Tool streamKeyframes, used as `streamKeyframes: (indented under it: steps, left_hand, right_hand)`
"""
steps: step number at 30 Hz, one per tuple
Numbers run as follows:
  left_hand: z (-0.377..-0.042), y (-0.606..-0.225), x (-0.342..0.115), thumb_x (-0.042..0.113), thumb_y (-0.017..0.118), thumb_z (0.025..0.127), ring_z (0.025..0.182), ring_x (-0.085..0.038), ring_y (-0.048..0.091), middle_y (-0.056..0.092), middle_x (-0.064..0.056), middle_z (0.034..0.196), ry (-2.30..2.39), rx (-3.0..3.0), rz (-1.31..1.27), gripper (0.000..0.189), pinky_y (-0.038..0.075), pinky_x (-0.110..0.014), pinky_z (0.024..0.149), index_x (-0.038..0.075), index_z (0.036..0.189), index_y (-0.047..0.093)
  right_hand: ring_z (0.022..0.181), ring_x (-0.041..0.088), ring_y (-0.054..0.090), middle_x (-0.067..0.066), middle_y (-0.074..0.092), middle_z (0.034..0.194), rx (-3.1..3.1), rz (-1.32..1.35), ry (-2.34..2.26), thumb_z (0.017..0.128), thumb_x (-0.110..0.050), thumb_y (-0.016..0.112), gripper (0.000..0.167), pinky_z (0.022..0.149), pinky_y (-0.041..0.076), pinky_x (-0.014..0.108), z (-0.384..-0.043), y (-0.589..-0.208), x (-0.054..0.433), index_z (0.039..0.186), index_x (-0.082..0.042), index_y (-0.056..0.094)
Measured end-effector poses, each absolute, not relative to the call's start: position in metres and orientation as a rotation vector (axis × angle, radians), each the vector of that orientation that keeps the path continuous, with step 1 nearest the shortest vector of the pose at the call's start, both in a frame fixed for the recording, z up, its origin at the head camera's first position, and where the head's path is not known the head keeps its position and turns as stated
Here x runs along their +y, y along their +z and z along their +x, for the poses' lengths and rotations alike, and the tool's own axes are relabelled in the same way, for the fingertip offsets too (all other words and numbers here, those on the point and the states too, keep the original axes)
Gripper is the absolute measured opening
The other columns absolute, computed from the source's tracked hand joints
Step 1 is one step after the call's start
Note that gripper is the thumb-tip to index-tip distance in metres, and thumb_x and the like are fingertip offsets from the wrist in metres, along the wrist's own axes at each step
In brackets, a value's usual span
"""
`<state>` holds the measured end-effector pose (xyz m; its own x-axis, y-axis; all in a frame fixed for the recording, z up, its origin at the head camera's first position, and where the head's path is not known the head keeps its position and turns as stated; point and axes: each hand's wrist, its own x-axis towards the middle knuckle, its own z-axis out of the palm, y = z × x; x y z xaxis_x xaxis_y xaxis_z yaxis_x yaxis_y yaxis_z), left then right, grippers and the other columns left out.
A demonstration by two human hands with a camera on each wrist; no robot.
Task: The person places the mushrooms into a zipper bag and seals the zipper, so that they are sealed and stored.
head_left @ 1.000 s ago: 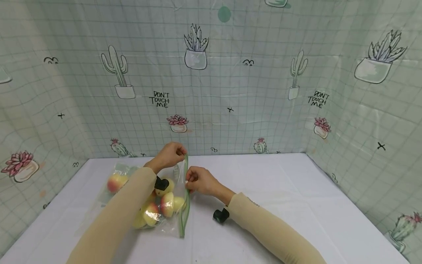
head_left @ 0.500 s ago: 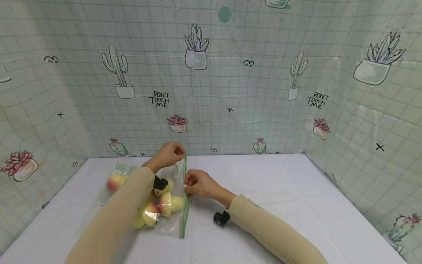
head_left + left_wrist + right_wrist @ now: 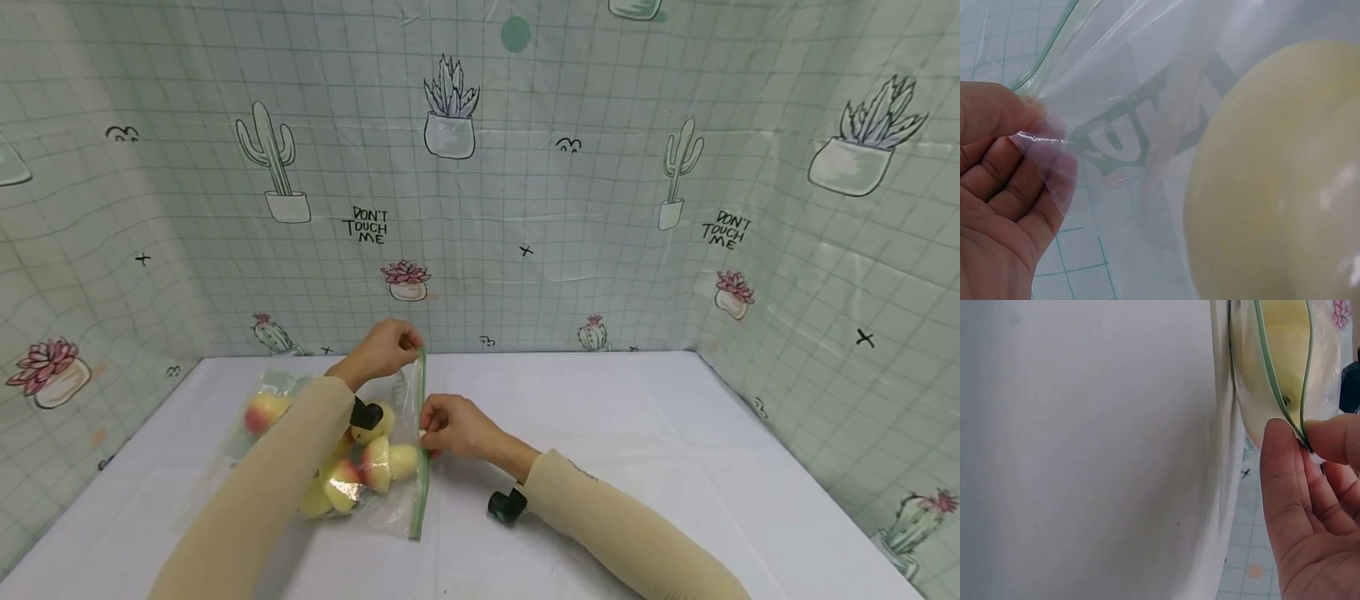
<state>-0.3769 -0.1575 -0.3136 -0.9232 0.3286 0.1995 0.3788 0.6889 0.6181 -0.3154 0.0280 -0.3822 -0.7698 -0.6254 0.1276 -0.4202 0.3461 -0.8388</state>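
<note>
A clear zip bag (image 3: 405, 400) lies on the table's left half, with several yellow fruits blushed red, like peaches (image 3: 377, 462), inside. Its green zip strip (image 3: 417, 508) runs along the right edge. At the far end of that strip, my left hand (image 3: 381, 352) pinches the bag's corner between thumb and fingers, as the left wrist view shows on the clear film (image 3: 1110, 81). My right hand (image 3: 461, 429) pinches the strip partway along. In the right wrist view the two green lines (image 3: 1267, 359) meet at its fingertips and stand apart beyond them. The left sleeve hides part of the bag.
A white cloth covers the table (image 3: 600, 467). Patterned sheets (image 3: 480, 208) hang at the back and both sides. A black wrist camera (image 3: 507, 505) hangs below the right wrist, another (image 3: 367, 413) is on the left wrist, over the bag.
My right hand has slid along the zip strip toward the near end, still pinching it. The strip's near part, parted before, now looks narrower. My left hand stays at the far corner.
</note>
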Motion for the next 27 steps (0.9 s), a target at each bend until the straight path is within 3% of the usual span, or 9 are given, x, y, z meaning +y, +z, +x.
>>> streamKeyframes:
  steps: [4, 16, 27]
  left_hand:
    - [-0.378, -0.315, -0.157, -0.001, 0.058, 0.087, 0.083, -0.022, 0.061, 0.065, -0.012, 0.091, -1.059, -2.815, -0.588, 0.013, 0.050, -0.032, 0.070, -0.003, 0.097, 0.065]
    - [-0.374, -0.312, -0.158, 0.000, 0.057, 0.089, 0.083, -0.023, 0.060, 0.064, -0.012, 0.092, -1.048, -2.827, -0.576, 0.013, 0.050, -0.033, 0.071, -0.002, 0.099, 0.065]
    - [-0.376, -0.312, -0.157, -0.001, 0.057, 0.088, 0.083, -0.023, 0.059, 0.063, -0.012, 0.090, -1.048, -2.822, -0.586, 0.013, 0.049, -0.032, 0.071, -0.003, 0.098, 0.064]
  right_hand:
    - [0.059, 0.020, 0.064, 0.005, 0.062, 0.068, 2.380, -0.949, -1.395, 0.081, 0.002, 0.070, 0.014, 0.064, 0.054, 0.041, -0.313, -0.384, 0.028, 0.086, -0.002, 0.058]
    - [0.061, 0.023, 0.065, 0.006, 0.063, 0.069, 2.341, -0.903, -1.445, 0.081, 0.003, 0.070, 0.013, 0.062, 0.055, 0.041, -0.306, -0.384, 0.026, 0.088, 0.000, 0.060]
    - [0.058, 0.019, 0.064, 0.004, 0.063, 0.066, 2.357, -0.902, -1.402, 0.080, 0.004, 0.070, 0.014, 0.057, 0.054, 0.033, -0.302, -0.385, 0.027, 0.084, -0.003, 0.058]
